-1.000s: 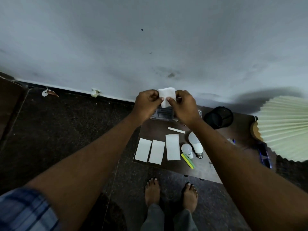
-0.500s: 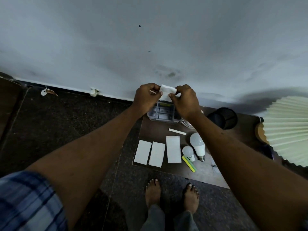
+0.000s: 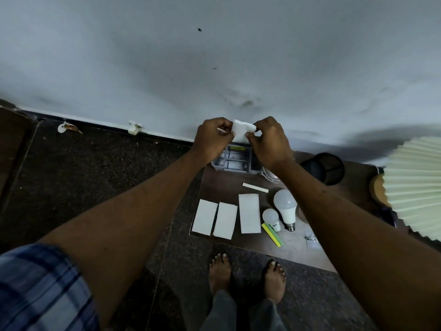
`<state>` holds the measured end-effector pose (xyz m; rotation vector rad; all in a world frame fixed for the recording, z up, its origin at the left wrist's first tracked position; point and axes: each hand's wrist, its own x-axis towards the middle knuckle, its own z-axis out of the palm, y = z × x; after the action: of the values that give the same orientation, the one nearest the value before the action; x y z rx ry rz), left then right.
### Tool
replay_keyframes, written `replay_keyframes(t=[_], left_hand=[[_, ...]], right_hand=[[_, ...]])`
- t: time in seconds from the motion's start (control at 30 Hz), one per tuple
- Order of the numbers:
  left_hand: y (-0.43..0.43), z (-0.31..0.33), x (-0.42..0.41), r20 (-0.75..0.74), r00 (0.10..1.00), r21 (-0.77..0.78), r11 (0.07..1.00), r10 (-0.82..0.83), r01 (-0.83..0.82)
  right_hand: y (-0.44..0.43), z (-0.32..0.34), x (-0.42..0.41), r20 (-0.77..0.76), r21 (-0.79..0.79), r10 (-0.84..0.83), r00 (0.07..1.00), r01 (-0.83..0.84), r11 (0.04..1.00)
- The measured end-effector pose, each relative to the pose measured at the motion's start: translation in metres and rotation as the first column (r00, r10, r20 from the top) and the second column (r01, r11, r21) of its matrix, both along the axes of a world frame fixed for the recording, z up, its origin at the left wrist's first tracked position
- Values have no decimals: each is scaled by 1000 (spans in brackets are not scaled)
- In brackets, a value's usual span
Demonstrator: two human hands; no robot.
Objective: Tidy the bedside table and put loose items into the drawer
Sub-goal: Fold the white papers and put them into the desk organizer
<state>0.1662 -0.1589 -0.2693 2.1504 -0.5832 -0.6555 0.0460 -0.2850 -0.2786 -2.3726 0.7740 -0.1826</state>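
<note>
In the head view, the white paper (image 3: 242, 132) is lower and more bunched between the fingers than a second ago, when it stood up flat. We judge it is being folded small before stowing. It hangs in the air just above the grey organiser box (image 3: 235, 161), which stands at the back of the desk (image 3: 222, 185). The left hand (image 3: 212, 139) pinches the paper's left edge with curled fingers, and the right hand (image 3: 269, 142) pinches its right edge likewise. In front of the box lie three white slips (image 3: 225, 219), a large bulb (image 3: 285, 206) and a small bulb (image 3: 270, 217). We see no drawer, so we reckon stowing is not yet begun.
</note>
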Motion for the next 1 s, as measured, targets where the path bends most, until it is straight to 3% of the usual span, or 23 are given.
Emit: replay_keyframes(t=[0.4, 0.7, 1.0], left_hand=[[0, -5, 0, 25, 1000, -28, 1000, 5, -5], [14, 4, -5, -20, 994, -85, 991, 103, -104], [70, -9, -34, -223, 947, -141, 954, 231, -266]], right_hand=[[7, -17, -1, -37, 50, 17, 999, -15, 999], [15, -1, -9, 35, 24, -26, 999, 25, 999], [59, 14, -28, 112, 115, 19, 994, -32, 993]])
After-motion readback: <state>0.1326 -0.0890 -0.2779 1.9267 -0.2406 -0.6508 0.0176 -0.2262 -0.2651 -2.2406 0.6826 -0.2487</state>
